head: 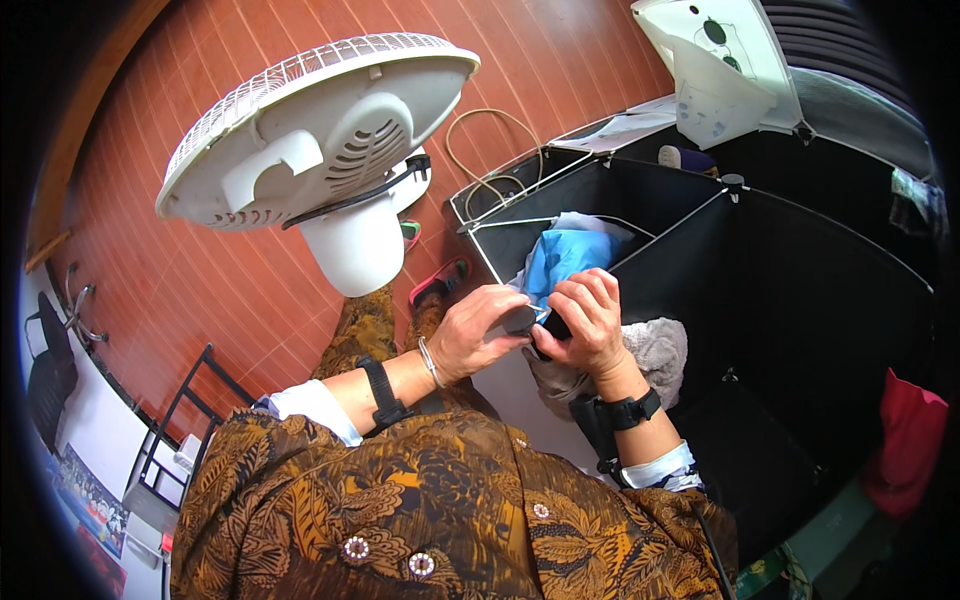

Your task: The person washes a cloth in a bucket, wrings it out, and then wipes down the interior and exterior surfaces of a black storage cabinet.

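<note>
Both hands meet over the near corner of a storage rack made of black panels (pixel 810 300) and white rods. My left hand (pixel 472 330) grips a dark round plastic connector (pixel 517 321) between thumb and fingers. Against it, my right hand (pixel 589 322) pinches a small piece by a white rod end (pixel 540 310); the fingers hide most of that piece. Just beyond the fingers, a blue cloth (pixel 566 259) lies in a rack compartment. A grey towel (pixel 660 352) hangs below and behind my right wrist.
A white electric fan (pixel 352 142), its cord wrapped around the neck, stands at upper left on the red tiled floor (pixel 262 285). White plastic panels (pixel 720 82) rest on the rack's far side. A connector (pixel 732 182) joins rods farther back. Red cloth (pixel 911 435) hangs at right.
</note>
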`<state>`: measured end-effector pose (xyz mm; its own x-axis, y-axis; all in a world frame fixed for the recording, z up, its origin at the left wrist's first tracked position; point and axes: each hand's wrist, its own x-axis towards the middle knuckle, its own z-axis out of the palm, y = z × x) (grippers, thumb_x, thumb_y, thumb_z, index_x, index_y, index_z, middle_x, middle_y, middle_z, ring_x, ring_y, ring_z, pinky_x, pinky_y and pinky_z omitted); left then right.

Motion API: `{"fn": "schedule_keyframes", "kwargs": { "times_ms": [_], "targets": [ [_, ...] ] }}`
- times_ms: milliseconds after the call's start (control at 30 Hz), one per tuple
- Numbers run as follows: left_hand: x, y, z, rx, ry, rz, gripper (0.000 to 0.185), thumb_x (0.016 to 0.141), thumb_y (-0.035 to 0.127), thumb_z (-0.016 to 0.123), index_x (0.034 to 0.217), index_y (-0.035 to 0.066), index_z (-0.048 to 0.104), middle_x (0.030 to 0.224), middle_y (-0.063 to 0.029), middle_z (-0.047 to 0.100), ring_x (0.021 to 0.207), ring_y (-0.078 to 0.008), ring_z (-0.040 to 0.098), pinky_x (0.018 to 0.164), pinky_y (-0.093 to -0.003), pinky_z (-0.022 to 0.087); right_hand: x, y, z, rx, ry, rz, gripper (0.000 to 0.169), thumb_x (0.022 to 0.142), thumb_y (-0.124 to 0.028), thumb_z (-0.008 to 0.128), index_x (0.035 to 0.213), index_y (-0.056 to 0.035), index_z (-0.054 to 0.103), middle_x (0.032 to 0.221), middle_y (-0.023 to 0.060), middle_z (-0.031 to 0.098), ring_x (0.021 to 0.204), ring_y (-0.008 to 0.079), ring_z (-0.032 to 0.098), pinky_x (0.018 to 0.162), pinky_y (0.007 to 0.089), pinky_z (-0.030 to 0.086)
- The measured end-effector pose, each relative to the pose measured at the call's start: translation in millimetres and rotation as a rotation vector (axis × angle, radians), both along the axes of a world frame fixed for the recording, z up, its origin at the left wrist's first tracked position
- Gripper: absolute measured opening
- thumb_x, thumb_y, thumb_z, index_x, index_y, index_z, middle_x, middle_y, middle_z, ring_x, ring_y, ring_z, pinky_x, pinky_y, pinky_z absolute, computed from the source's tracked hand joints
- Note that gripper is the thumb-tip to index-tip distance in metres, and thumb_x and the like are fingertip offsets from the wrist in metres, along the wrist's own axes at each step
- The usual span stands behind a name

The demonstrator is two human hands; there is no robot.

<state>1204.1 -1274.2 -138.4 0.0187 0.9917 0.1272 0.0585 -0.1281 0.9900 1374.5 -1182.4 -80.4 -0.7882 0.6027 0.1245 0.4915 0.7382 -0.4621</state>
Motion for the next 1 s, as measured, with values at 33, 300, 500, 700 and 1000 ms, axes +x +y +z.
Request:
{"fn": "schedule_keyframes", "kwargs": {
  "times_ms": [33,300,500,700,1000],
  "targets": [
    [1,0,-1,0.005,-0.009,0.009,0.052,0.067,0.007,0.077,0.113,0.003,0.055,0.102,-0.0135,0.059,0.094,-0.0291,0.059,0.082,-0.0360,0.049,0,0,0,0.005,0.009,0.001,0.034,0.061,-0.027,0.075,0.084,-0.0051,0.060,0.088,0.0076,0.060,0.084,0.0247,0.057,0.084,0.0406,0.043],
    [-8,29,4,-0.206,-0.119,-0.344,0.054,0.085,0.029,0.063,0.127,0.001,0.045,0.115,-0.0149,0.056,0.103,-0.0234,0.057,0.090,-0.0333,0.044,4,-1,5,-0.049,-0.005,-0.008,0.036,0.063,-0.025,0.074,0.091,-0.0051,0.062,0.096,0.0083,0.060,0.091,0.0259,0.058,0.086,0.0411,0.043],
    [22,50,29,-0.522,-0.216,-0.266,0.056,0.089,0.043,0.057,0.124,0.002,0.043,0.095,-0.0115,0.063,0.092,-0.0169,0.060,0.082,-0.0296,0.046,9,-4,-4,-0.004,0.058,-0.042,0.034,0.061,-0.020,0.073,0.090,-0.0053,0.063,0.095,0.0086,0.061,0.089,0.0268,0.059,0.086,0.0412,0.044],
    [28,44,25,-0.719,-0.407,-0.170,0.050,0.087,0.038,0.064,0.114,0.000,0.046,0.096,-0.0111,0.060,0.095,-0.0142,0.057,0.084,-0.0294,0.046,0,-1,2,-0.028,0.065,-0.080,0.033,0.061,-0.014,0.071,0.092,-0.0058,0.064,0.097,0.0081,0.062,0.090,0.0259,0.059,0.087,0.0409,0.044],
    [23,51,30,-0.673,-0.213,-0.281,0.048,0.089,0.047,0.055,0.110,0.004,0.050,0.097,-0.0149,0.062,0.092,-0.0217,0.062,0.081,-0.0316,0.048,0,-2,1,-0.034,0.077,-0.107,0.031,0.062,-0.013,0.071,0.092,-0.0047,0.064,0.097,0.0085,0.063,0.089,0.0260,0.060,0.087,0.0405,0.044]
  ]
}}
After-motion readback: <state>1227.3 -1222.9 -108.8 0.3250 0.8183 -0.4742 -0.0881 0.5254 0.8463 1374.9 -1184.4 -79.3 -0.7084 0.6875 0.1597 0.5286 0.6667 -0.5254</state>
